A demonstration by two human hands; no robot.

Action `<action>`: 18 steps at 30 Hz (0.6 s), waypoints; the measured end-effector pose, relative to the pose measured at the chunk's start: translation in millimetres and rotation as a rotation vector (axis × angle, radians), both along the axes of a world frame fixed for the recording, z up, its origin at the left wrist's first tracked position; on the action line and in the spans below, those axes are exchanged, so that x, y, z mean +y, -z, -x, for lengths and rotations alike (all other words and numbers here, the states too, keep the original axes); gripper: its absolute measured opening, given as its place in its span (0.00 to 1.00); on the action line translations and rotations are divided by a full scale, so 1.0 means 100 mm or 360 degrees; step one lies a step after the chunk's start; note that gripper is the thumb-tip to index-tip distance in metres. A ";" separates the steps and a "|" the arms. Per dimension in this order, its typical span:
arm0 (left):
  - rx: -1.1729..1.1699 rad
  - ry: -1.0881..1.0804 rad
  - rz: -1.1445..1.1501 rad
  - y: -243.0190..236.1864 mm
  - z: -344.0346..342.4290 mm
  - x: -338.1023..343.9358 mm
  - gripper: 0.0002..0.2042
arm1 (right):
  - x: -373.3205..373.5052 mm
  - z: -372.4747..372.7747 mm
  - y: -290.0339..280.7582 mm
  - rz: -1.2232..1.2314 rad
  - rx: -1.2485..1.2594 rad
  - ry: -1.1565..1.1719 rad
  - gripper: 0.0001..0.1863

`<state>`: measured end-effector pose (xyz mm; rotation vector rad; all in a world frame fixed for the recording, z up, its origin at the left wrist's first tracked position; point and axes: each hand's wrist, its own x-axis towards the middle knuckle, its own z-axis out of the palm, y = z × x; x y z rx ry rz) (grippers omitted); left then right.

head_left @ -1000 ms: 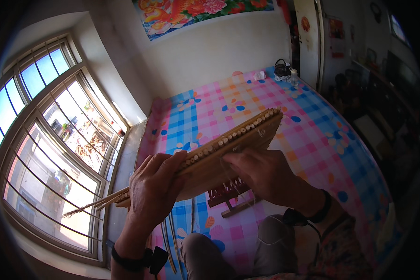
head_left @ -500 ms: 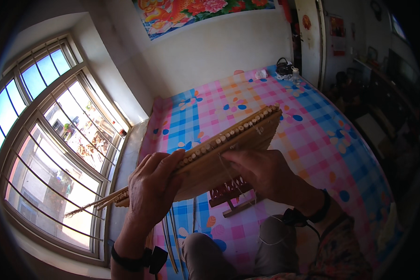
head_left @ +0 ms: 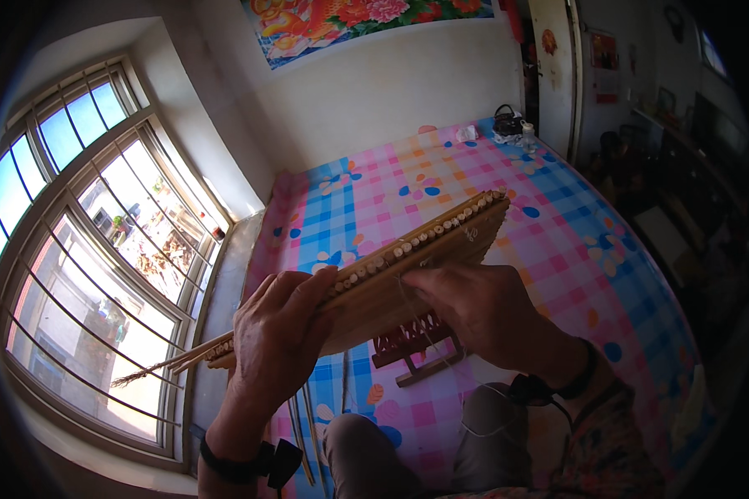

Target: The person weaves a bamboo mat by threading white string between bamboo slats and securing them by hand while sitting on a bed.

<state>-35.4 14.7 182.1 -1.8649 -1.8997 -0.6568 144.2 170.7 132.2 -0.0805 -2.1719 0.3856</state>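
A panel of pale plant stalks [head_left: 366, 312] laid side by side is held up tilted above my knees, its row of cut round ends along the upper edge. My left hand [head_left: 279, 337] is wrapped round its left part, thumb on the upper edge. My right hand [head_left: 487, 312] is closed in a pinch at the middle of the face, where a thin pale thread [head_left: 409, 301] comes out by the fingertips; whether a needle is there is hidden. Below, behind the thread, a small dark wooden rack [head_left: 412, 339] stands on the checked cloth.
Long thin stalks [head_left: 301, 441] lie beside my left knee. The bed cloth [head_left: 474, 166] is pink and blue checked. A barred window [head_left: 125, 249] is on the left. A black bag [head_left: 506, 125] and a clear bottle [head_left: 528, 135] sit at the far edge.
The panel and both hands have shifted slightly to the right. My right hand stays pinched at the panel's face, and my left hand keeps its hold.
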 end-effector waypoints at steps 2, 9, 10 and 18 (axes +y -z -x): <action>0.0011 -0.0013 -0.0001 0.01 -0.02 0.00 0.22 | -0.01 -0.02 0.00 -0.0026 -0.0023 0.0016 0.13; 0.0085 0.0068 -0.0047 0.06 -0.02 -0.05 0.21 | 0.08 -0.03 0.01 -0.0220 0.0042 -0.0090 0.13; 0.0110 0.0081 -0.0063 0.08 -0.02 -0.05 0.20 | 0.10 -0.04 0.02 -0.0250 0.0047 -0.0129 0.13; 0.0098 0.0077 -0.0079 0.10 -0.14 -0.12 0.20 | -0.03 -0.16 0.16 -0.0132 -0.0028 -0.0001 0.15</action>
